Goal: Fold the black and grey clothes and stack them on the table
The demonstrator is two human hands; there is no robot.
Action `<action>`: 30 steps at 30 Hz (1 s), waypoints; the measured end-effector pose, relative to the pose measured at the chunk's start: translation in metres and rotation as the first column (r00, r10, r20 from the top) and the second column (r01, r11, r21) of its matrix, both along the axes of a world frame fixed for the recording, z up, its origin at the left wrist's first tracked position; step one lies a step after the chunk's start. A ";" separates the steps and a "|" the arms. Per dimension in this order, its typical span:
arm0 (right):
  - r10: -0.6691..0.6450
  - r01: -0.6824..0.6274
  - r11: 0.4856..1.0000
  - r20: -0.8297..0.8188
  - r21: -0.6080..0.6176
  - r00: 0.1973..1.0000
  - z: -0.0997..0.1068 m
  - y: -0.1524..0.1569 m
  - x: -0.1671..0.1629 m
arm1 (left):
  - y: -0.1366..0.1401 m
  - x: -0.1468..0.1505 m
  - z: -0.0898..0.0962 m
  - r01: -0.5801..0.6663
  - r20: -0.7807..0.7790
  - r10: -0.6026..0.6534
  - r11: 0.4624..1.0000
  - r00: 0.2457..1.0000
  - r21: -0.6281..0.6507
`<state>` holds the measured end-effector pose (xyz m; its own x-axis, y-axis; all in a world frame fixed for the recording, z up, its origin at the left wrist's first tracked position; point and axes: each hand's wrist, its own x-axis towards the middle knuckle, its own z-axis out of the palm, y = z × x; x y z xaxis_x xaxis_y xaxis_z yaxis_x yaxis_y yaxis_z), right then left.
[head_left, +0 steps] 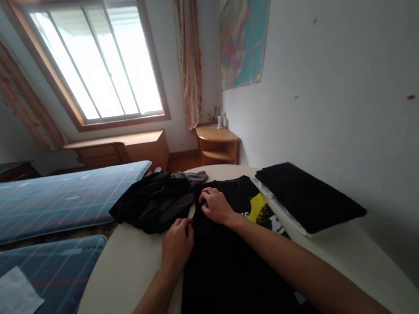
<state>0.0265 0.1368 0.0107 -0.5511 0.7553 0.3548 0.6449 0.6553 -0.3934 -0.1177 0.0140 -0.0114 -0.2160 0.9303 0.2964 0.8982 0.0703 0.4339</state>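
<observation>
A black T-shirt point(222, 275) with a yellow and white print lies spread lengthwise on the round cream table point(131, 270). My left hand point(179, 240) is at its left edge, fingers curled in and closed on the cloth there. Farther up the shirt, near its shoulder, rests my right hand point(216, 206) with bent fingers closed on the fabric by the same edge. The right forearm crosses over the shirt and hides part of the print. What lies under the fingertips is hidden.
A crumpled heap of dark clothes point(154, 200) is at the table's far left. Folded black garments point(307, 196) are stacked at the right, near the white wall. Two blue plaid mattresses point(49, 204) stand left of the table, a paper sheet point(11, 307) on the nearer one.
</observation>
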 end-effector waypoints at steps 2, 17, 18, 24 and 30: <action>0.169 -0.171 0.985 0.059 0.031 0.984 0.003 -0.014 0.014 | 0.001 -0.002 0.001 0.003 0.019 -0.003 1.000 1.000 0.000; 0.246 -0.252 0.966 0.089 0.062 0.965 -0.017 -0.049 0.041 | -0.003 -0.019 -0.002 0.079 0.086 -0.077 0.997 0.993 -0.019; 0.241 -0.245 0.967 0.066 0.068 0.968 -0.018 -0.049 0.040 | -0.003 -0.020 -0.004 0.084 0.083 -0.082 0.996 0.993 -0.014; 0.277 -0.279 0.955 0.030 0.102 0.960 -0.018 -0.055 0.042 | 0.000 -0.021 -0.004 0.115 0.040 -0.115 0.993 0.993 0.018; 0.247 -0.253 0.964 0.076 0.081 0.966 -0.015 -0.047 0.036 | -0.002 -0.018 -0.002 0.155 -0.015 -0.155 0.988 0.988 0.008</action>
